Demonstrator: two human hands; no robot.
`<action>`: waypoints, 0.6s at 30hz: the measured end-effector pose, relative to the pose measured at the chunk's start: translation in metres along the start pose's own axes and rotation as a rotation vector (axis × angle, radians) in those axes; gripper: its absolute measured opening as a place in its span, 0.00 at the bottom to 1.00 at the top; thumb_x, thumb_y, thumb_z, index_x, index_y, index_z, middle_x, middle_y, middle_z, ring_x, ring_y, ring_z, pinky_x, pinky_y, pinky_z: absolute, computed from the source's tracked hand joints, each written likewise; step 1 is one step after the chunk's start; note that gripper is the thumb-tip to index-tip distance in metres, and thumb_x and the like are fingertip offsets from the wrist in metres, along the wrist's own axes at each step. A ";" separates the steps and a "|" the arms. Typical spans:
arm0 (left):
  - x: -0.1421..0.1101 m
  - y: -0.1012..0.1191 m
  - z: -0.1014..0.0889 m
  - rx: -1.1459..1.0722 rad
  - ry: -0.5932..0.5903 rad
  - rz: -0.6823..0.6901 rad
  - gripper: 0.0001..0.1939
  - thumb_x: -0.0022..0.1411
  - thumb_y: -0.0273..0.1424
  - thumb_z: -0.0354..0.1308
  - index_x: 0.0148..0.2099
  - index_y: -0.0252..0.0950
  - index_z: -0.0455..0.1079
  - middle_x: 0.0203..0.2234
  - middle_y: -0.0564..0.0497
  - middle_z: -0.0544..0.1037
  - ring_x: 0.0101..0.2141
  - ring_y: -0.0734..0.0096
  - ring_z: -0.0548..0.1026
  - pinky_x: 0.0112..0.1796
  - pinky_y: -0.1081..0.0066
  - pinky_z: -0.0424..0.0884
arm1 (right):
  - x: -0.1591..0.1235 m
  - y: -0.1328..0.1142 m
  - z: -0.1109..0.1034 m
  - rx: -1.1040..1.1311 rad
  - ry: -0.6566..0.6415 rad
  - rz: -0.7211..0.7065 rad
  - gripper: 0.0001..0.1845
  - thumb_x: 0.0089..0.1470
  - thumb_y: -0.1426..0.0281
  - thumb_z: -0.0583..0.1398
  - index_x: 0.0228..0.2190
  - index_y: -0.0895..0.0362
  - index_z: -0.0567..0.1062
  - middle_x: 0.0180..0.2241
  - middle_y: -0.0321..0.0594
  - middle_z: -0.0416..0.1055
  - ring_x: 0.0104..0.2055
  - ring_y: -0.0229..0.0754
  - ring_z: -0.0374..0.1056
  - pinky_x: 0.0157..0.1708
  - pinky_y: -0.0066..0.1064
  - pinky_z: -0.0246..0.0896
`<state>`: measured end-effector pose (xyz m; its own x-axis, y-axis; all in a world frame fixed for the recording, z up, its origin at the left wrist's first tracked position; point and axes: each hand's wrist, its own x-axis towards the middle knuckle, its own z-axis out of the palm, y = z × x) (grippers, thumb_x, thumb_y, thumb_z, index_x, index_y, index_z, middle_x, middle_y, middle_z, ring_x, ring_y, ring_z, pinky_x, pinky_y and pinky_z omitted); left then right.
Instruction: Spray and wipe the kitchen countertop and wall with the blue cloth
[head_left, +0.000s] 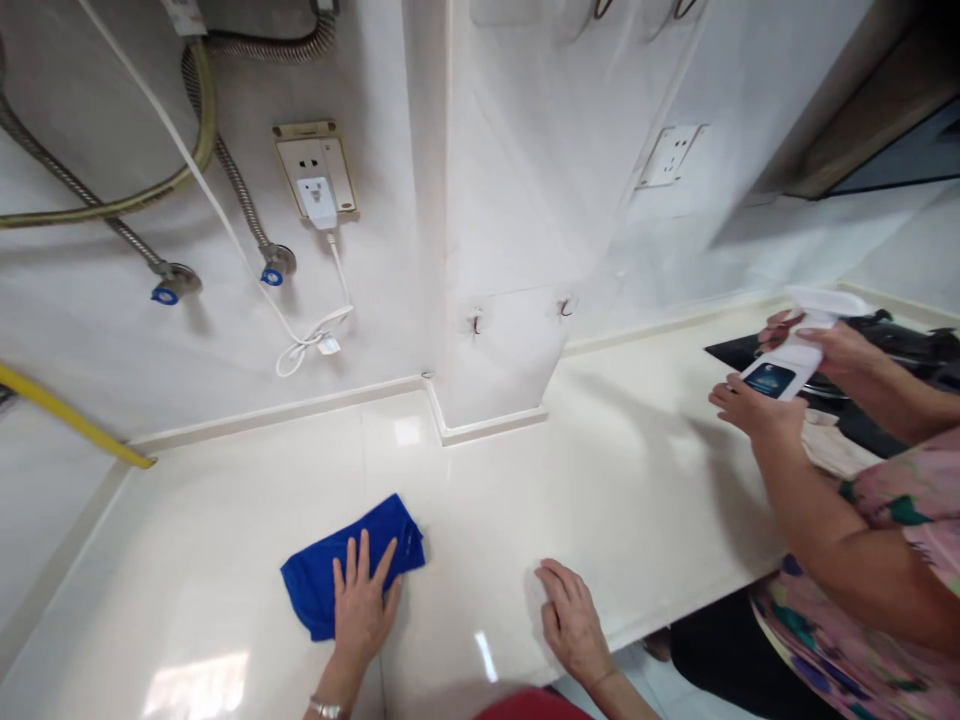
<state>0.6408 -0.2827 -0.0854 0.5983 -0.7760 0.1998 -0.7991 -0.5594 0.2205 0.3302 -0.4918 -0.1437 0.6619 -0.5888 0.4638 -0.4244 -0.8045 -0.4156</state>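
Note:
My left hand (364,608) lies flat with spread fingers on a folded blue cloth (315,575), pressing it against the white countertop (480,520). A metal band circles that wrist. To the right, my right hand (576,622) rests near the counter's front edge. Its fingers are loosely bent, the thumb stands a little apart, and nothing shows in it.
At right, another person in a floral top (900,500) holds a white spray bottle (787,365) with both hands beside a black stove (915,350). A wall column (502,360) juts onto the counter. A yellow pipe (75,415), hoses and a plugged-in socket (315,170) are at left.

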 end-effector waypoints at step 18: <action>0.159 0.044 0.038 0.006 0.071 0.093 0.25 0.69 0.39 0.47 0.67 0.53 0.59 0.69 0.42 0.58 0.68 0.47 0.55 0.64 0.40 0.57 | -0.005 0.002 -0.007 -0.077 -0.047 -0.022 0.28 0.56 0.78 0.52 0.58 0.54 0.65 0.56 0.47 0.67 0.57 0.50 0.64 0.53 0.45 0.67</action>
<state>0.6985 -0.4417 -0.0807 0.5238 -0.8024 0.2859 -0.8517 -0.4874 0.1925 0.3218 -0.4910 -0.1409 0.6990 -0.5678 0.4347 -0.4543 -0.8220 -0.3433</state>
